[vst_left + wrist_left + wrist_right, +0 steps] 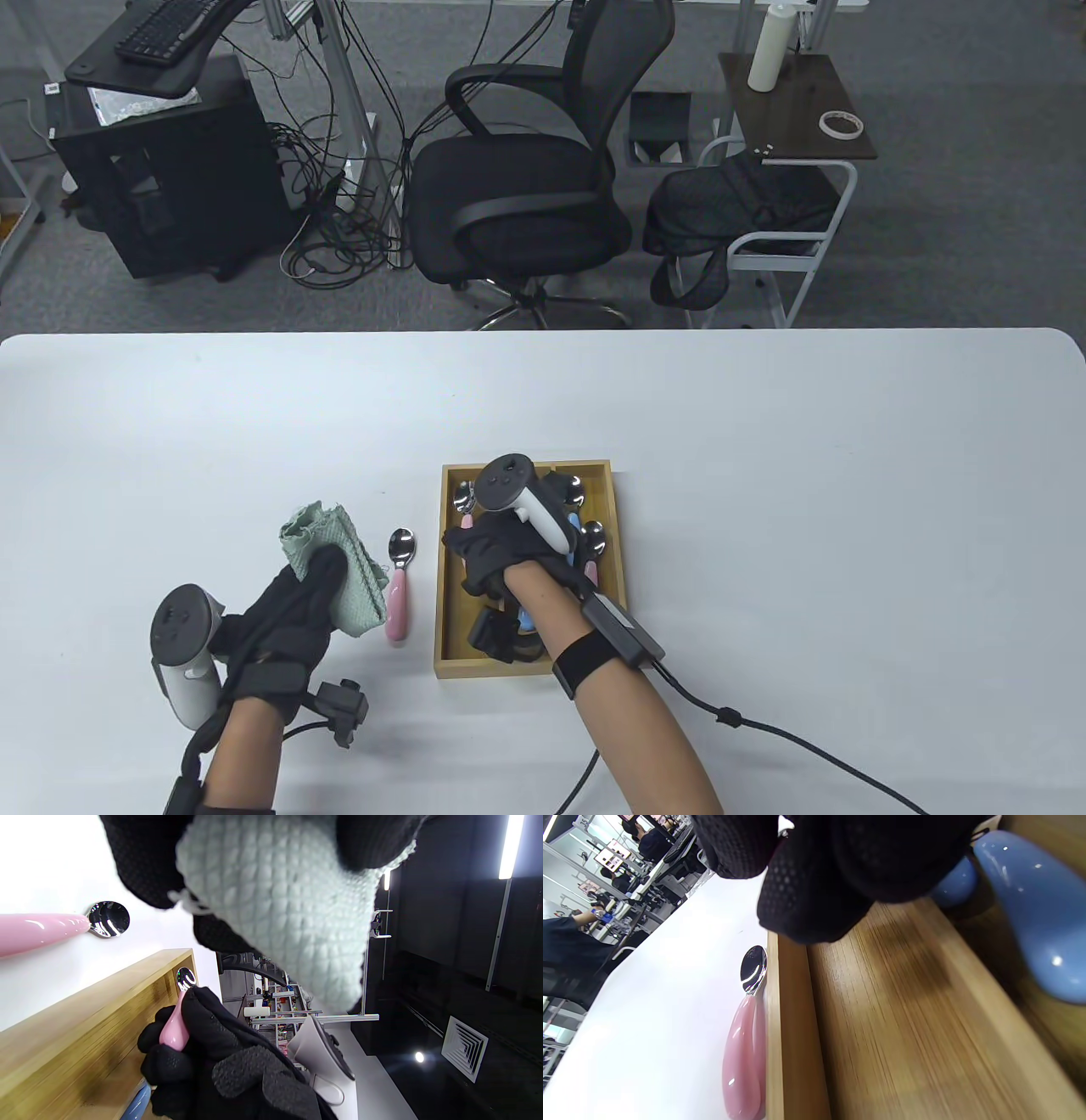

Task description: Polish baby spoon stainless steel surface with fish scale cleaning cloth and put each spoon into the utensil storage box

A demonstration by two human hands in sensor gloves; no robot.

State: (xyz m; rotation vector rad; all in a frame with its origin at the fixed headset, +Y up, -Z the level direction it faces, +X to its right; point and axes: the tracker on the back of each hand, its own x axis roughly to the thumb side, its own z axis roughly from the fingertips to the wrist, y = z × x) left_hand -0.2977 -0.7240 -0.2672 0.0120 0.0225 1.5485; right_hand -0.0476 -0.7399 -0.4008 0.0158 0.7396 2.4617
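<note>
My left hand [297, 603] grips a bunched mint-green fish scale cloth [339, 560] [280, 912] just above the table. Right beside it a pink-handled baby spoon [399, 586] [42, 927] [746, 1052] lies on the table, bowl pointing away, along the left wall of the wooden storage box [450, 594] [85, 1014] [882, 1005]. My right hand [496, 552] [220, 1052] is low inside the box, fingers curled round another pink-handled spoon [174, 1027] whose steel bowl points to the box's far left corner. Blue-handled spoons [1031, 921] and several steel bowls lie in the box, partly hidden by the hand.
A black cable [806, 747] runs from my right wrist across the table's near right part. Beyond the far edge stand an office chair [526, 195] and a white frame with a dark bag [738, 212].
</note>
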